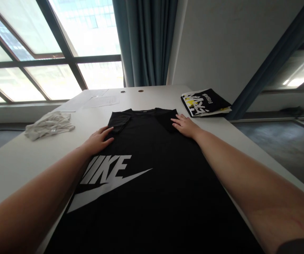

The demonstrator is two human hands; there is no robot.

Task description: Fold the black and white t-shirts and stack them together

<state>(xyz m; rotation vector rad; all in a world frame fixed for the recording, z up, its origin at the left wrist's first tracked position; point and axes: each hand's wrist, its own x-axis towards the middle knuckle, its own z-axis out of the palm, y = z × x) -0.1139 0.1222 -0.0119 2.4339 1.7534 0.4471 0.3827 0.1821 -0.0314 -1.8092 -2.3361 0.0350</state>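
A black T-shirt (167,180) with a large white logo lies spread on the white table (88,121), its neckline at the far end and both sleeves lying over the body. My left hand (99,140) rests on the shirt's left edge beside the left sleeve, fingers apart. On the opposite side, my right hand (185,125) lies on the edge by the right sleeve with its fingers spread. Neither hand grips the cloth.
A crumpled pale cloth (50,125) lies on the left of the table. Paper sheets (104,101) are at the far left. Folded printed garments (206,102) sit at the far right edge. Beyond the table hangs a blue curtain (146,42).
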